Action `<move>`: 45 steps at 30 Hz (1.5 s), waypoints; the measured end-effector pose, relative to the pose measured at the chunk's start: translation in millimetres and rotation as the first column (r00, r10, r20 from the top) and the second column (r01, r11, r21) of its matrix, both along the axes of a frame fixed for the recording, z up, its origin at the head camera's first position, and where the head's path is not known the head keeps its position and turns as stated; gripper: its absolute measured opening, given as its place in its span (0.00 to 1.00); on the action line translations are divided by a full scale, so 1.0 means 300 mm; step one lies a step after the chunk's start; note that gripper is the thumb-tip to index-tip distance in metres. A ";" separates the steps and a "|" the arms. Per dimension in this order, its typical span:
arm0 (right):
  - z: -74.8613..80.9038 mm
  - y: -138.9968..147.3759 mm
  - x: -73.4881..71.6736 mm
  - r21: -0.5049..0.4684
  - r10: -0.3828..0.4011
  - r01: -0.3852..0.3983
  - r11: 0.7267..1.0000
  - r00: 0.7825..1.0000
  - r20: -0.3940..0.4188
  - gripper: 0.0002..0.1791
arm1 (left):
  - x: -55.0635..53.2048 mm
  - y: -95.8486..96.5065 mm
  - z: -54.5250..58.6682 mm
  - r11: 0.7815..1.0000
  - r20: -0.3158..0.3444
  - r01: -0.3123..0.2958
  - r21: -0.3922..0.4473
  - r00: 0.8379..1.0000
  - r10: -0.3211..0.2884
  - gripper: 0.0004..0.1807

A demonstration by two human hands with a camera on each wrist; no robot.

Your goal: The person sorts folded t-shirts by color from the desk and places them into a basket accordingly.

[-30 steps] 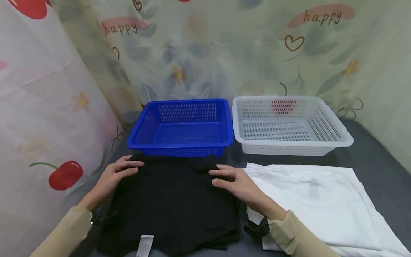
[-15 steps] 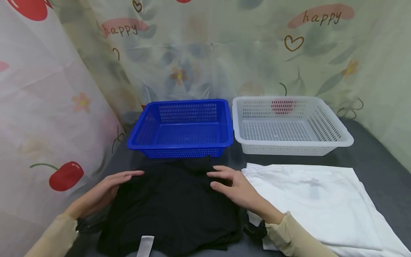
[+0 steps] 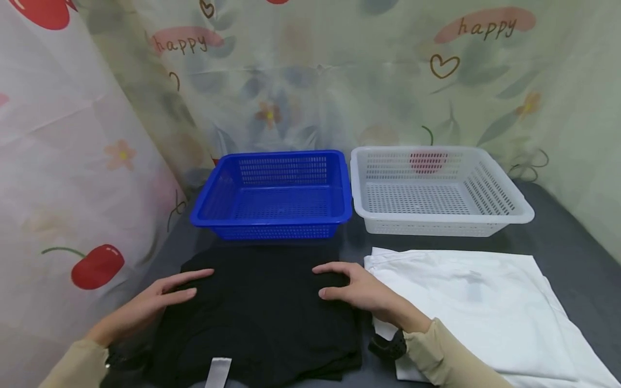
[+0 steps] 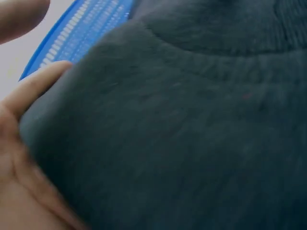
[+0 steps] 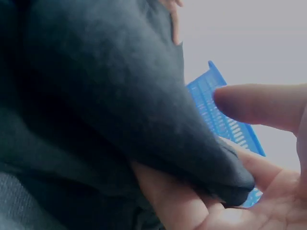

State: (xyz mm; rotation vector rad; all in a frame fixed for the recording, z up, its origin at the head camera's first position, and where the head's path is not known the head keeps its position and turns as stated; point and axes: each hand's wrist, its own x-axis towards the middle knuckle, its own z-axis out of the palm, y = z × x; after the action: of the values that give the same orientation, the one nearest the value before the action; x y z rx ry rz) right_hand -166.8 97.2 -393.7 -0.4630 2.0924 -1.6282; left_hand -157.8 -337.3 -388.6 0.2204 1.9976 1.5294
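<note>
A folded black shirt point(image 3: 262, 312) lies flat in front of me, a white tag point(image 3: 218, 372) showing at its near edge. My left hand point(image 3: 155, 302) rests along its left side, fingers extended; in the left wrist view its fingers point(image 4: 41, 86) lie against the shirt's edge. On the opposite side my right hand point(image 3: 356, 288) touches the shirt's right edge with relaxed fingers. The right wrist view shows fingers point(image 5: 172, 196) tucked beneath a fold of black cloth point(image 5: 144, 105), the thumb point(image 5: 254, 105) held apart from it. A ribbed neckline point(image 4: 290, 24) appears in the left wrist view.
Beyond the shirt stands a blue perforated basket point(image 3: 271, 222), and a white one point(image 3: 446, 218) sits beside it on the right. A folded white garment point(image 3: 475, 312) lies under my right forearm's side of the dark table point(image 3: 548, 237). Printed curtains point(image 3: 320, 97) enclose the back and left.
The black shirt's far edge has come down and back toward me, leaving a strip of table before the blue basket. My left hand has drawn nearer; the right has shifted only slightly.
</note>
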 end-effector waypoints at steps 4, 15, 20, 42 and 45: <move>-0.003 -0.022 0.005 -0.050 0.021 -0.020 0.999 1.000 0.005 0.31 | 0.001 0.033 -0.006 0.991 -0.143 -0.062 -0.119 0.989 0.045 0.31; 0.048 -0.033 0.023 -0.103 0.026 -0.032 0.994 0.998 -0.060 0.33 | -0.019 0.037 0.051 0.994 -0.253 0.012 -0.105 0.967 -0.038 0.38; 0.115 -0.010 0.032 -0.140 0.048 -0.055 0.989 0.997 -0.057 0.32 | -0.010 0.049 0.122 0.994 -0.295 0.051 -0.092 0.952 -0.076 0.37; 0.417 0.131 -0.061 -0.153 0.036 -0.050 0.987 0.995 -0.093 0.34 | -0.020 0.104 0.415 0.998 -0.535 -0.022 -0.057 0.845 -0.012 0.35; 0.445 0.131 -0.098 -0.115 0.013 -0.031 0.993 0.988 -0.155 0.34 | -0.057 0.109 0.438 0.996 -0.551 -0.035 -0.076 0.834 -0.013 0.35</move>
State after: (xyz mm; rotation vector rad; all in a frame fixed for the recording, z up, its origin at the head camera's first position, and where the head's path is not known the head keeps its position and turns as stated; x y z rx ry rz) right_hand -196.2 136.7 -260.1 -0.6676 2.0994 -1.7598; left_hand -174.9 -304.5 -257.2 0.6867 2.5014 1.4975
